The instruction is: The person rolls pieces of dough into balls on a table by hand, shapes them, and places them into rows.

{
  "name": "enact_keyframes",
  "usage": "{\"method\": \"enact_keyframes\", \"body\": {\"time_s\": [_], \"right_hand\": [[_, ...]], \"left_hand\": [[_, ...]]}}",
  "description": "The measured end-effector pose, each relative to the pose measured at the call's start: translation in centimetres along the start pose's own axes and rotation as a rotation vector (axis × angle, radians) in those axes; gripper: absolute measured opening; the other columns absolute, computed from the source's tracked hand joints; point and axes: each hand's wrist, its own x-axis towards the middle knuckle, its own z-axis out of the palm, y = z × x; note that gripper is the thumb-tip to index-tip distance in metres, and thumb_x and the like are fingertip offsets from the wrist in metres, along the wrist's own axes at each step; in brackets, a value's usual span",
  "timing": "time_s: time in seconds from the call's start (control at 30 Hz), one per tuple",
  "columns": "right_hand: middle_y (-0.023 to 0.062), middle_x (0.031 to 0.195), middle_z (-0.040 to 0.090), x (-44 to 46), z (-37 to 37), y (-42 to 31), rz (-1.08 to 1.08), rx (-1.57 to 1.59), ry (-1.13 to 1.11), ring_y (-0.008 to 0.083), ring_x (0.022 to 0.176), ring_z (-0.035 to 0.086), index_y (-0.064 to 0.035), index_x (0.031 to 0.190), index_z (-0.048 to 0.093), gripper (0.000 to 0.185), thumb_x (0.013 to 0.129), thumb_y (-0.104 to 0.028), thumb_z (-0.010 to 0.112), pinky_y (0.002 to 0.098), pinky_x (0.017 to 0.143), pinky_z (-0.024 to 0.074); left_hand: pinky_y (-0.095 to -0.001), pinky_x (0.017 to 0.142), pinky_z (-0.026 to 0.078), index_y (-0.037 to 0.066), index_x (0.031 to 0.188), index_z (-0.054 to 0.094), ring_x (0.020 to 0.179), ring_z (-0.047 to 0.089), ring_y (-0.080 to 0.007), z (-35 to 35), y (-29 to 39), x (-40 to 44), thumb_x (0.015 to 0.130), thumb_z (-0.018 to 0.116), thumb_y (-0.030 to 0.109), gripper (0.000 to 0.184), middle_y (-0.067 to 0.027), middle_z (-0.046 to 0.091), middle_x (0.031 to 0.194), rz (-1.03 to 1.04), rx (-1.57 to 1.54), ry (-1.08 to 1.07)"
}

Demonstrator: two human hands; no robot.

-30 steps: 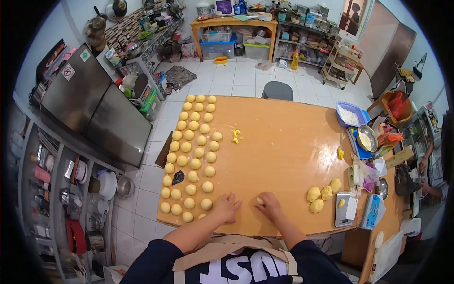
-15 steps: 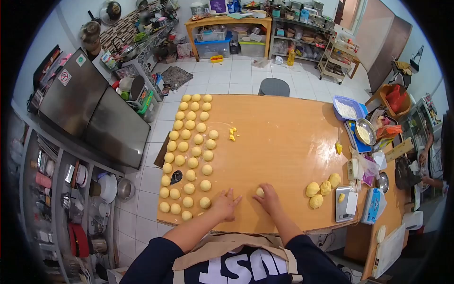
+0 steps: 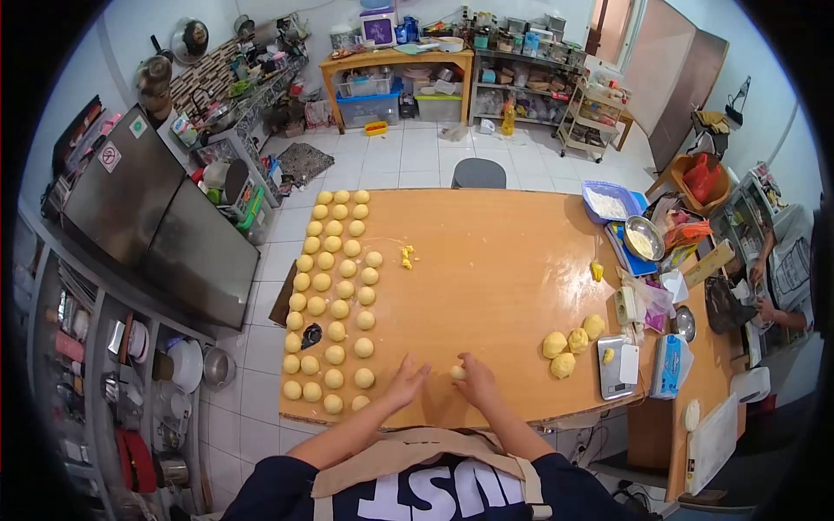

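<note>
Near the front edge of the wooden table [image 3: 504, 304], my right hand [image 3: 475, 382] has its fingers curled round a small dough ball [image 3: 457, 372]. My left hand [image 3: 406, 382] is just left of it, fingers apart, with nothing in it. Rows of round dough balls [image 3: 335, 354] cover the table's left side, beside my left hand. Several larger, rougher dough lumps [image 3: 563, 365] lie to the right of my right hand, next to a scale [image 3: 618, 368] that bears a small yellow piece. Yellow bits [image 3: 407, 255] lie farther back.
A blue basin of white powder [image 3: 605, 202], a metal bowl [image 3: 644, 238] and a blue packet [image 3: 667, 366] are on the right. A grey stool [image 3: 479, 174] stands behind the table. Another person [image 3: 786, 269] is at the far right.
The camera view has shifted, moving the table slightly left in the picture. My left hand has lifted and turned, its fingers closer together. My right hand stays around the small dough ball.
</note>
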Motion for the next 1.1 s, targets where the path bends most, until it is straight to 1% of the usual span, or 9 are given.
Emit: {"method": "enact_keyframes", "body": {"time_s": [0.13, 0.23, 0.33, 0.5, 0.63, 0.73, 0.93, 1.0, 1.1], "right_hand": [[0.0158, 0.109, 0.065, -1.1, -3.2, -5.1, -0.411, 0.236, 0.284, 0.0347, 0.103, 0.063, -0.0039, 0.123, 0.055, 0.061, 0.07, -0.01, 0.085, 0.0413, 0.089, 0.0515], [0.0144, 0.11, 0.066, -2.4, -5.8, -8.5, -0.706, 0.247, 0.387, 0.0326, 0.103, 0.065, -0.0042, 0.121, 0.058, 0.057, 0.071, -0.009, 0.085, 0.0405, 0.089, 0.0523], [0.0138, 0.112, 0.067, -3.4, -7.3, -10.1, -0.762, 0.235, 0.481, 0.0312, 0.103, 0.066, -0.0041, 0.117, 0.062, 0.048, 0.074, -0.007, 0.082, 0.039, 0.087, 0.0537], [0.0138, 0.105, 0.07, -4.9, -10.3, -12.8, -0.567, 0.256, 0.535, 0.031, 0.097, 0.068, -0.0041, 0.106, 0.07, 0.029, 0.078, -0.003, 0.077, 0.0365, 0.081, 0.0557], [0.0128, 0.097, 0.069, -5.3, -10.3, -14.2, -0.631, 0.178, 0.543, 0.0283, 0.088, 0.068, -0.0043, 0.1, 0.072, 0.023, 0.077, -0.001, 0.076, 0.034, 0.074, 0.0561], [0.0114, 0.092, 0.068, -5.2, -10.0, -13.9, -0.645, 0.128, 0.541, 0.0256, 0.08, 0.067, -0.005, 0.098, 0.073, 0.022, 0.076, -0.001, 0.077, 0.0316, 0.067, 0.0551], [0.0086, 0.081, 0.066, -6.0, -11.5, -15.3, -0.691, 0.251, 0.648, 0.0237, 0.069, 0.065, -0.0071, 0.089, 0.073, 0.018, 0.073, 0.002, 0.077, 0.031, 0.059, 0.0522], [0.0077, 0.079, 0.065, -6.6, -12.4, -17.1, -0.63, 0.294, 0.628, 0.0251, 0.068, 0.065, -0.0079, 0.084, 0.072, 0.015, 0.073, 0.002, 0.076, 0.0337, 0.057, 0.0518], [0.0066, 0.08, 0.066, -6.7, -12.3, -15.4, -0.762, 0.245, 0.485, 0.0239, 0.072, 0.066, -0.0081, 0.088, 0.072, 0.02, 0.071, 0.002, 0.076, 0.0329, 0.058, 0.052]], "left_hand": [[-0.0431, 0.106, 0.044, -0.001, 0.148, 0.029, 0.129, 0.051, -0.0335, -0.9, 6.8, -2.9, 0.092, 0.037, 0.074, 0.094, -0.0237, 0.048, 0.142, -0.413, -0.945, -0.167], [-0.0445, 0.113, 0.035, 0.001, 0.144, 0.037, 0.13, 0.047, -0.029, -2.8, 8.4, -2.8, 0.097, 0.025, 0.069, 0.083, -0.018, 0.051, 0.137, -0.215, -1.353, -0.638], [-0.0408, 0.102, 0.05, 0.001, 0.134, 0.045, 0.122, 0.056, -0.0308, -3.5, 11.6, -3.8, 0.102, 0.023, 0.061, 0.072, -0.0176, 0.055, 0.132, -0.132, -1.381, -0.504], [-0.0372, 0.104, 0.048, 0.002, 0.133, 0.046, 0.121, 0.055, -0.0254, -3.7, 15.1, -6.3, 0.106, 0.019, 0.052, 0.062, -0.0145, 0.054, 0.132, 0.053, -1.292, -0.321], [-0.0362, 0.107, 0.044, 0.003, 0.134, 0.046, 0.124, 0.052, -0.0206, -3.3, 15.6, -7.2, 0.107, 0.019, 0.048, 0.059, -0.0118, 0.052, 0.134, 0.196, -1.194, -0.343], [-0.0414, 0.111, 0.037, 0.003, 0.135, 0.042, 0.127, 0.049, -0.0246, -2.9, 15.7, -7.9, 0.108, 0.025, 0.041, 0.05, -0.0125, 0.053, 0.132, 0.356, -1.094, -0.333], [-0.042, 0.112, 0.035, 0.004, 0.138, 0.046, 0.13, 0.048, -0.0235, -4.0, 16.3, -9.5, 0.102, 0.049, 0.015, 0.038, -0.0123, 0.049, 0.14, 0.405, -1.163, -0.286], [-0.0425, 0.113, 0.035, 0.004, 0.138, 0.047, 0.131, 0.047, -0.0251, -4.5, 16.2, -9.6, 0.099, 0.051, 0.009, 0.04, -0.0126, 0.049, 0.142, 0.485, -1.144, -0.328], [-0.0396, 0.114, 0.036, 0.003, 0.14, 0.044, 0.13, 0.049, -0.0248, -4.8, 17.4, -10.5, 0.099, 0.05, 0.009, 0.041, -0.0135, 0.048, 0.143, 0.525, -1.136, -0.301]]}}
